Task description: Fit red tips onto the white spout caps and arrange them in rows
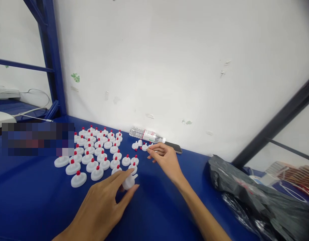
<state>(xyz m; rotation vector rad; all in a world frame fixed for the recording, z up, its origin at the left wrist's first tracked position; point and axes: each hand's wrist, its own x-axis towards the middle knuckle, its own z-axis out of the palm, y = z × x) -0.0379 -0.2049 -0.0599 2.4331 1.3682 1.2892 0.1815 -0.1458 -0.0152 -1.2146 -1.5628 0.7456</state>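
My left hand [106, 197] holds a white cap [129, 182] between thumb and fingers; its bare white nozzle points up and to the right. Farther back, my right hand [166, 157] has its fingertips pinched together beside a small group of loose white caps [144, 147] and small red tips [136, 150]. Whatever lies between those fingertips is too small to make out. Several white caps with red tips [97, 173] stand upright on the blue table [154, 207], to the left of my hands.
Against the wall lies a clear plastic bottle [146, 134], with a dark phone [174, 147] beside it. A dark plastic bag [254, 190] is at the right. White cables [31, 110] and blue metal posts [53, 60] stand at the left.
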